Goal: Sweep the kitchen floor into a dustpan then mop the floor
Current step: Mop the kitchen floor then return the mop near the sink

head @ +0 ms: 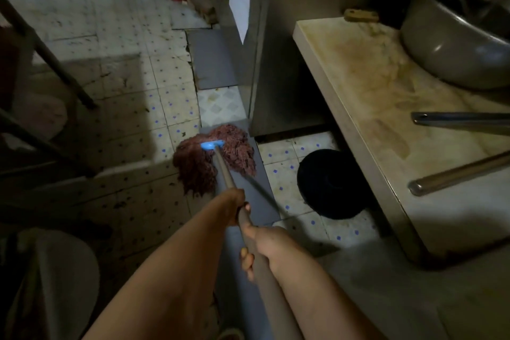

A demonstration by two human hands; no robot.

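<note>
A mop with a reddish-brown string head and a blue clamp lies spread on the floor at the middle of the view, partly on a grey strip. Its brownish handle runs back toward me. My left hand grips the handle farther down the shaft. My right hand grips it closer to me, fingers curled round it. The tiled floor is pale with blue dots and many dark specks.
A steel cabinet stands just right of the mop head. A stained low counter holds a big metal pot and two metal handles. A black round object sits under its edge. Stools and table legs crowd the left.
</note>
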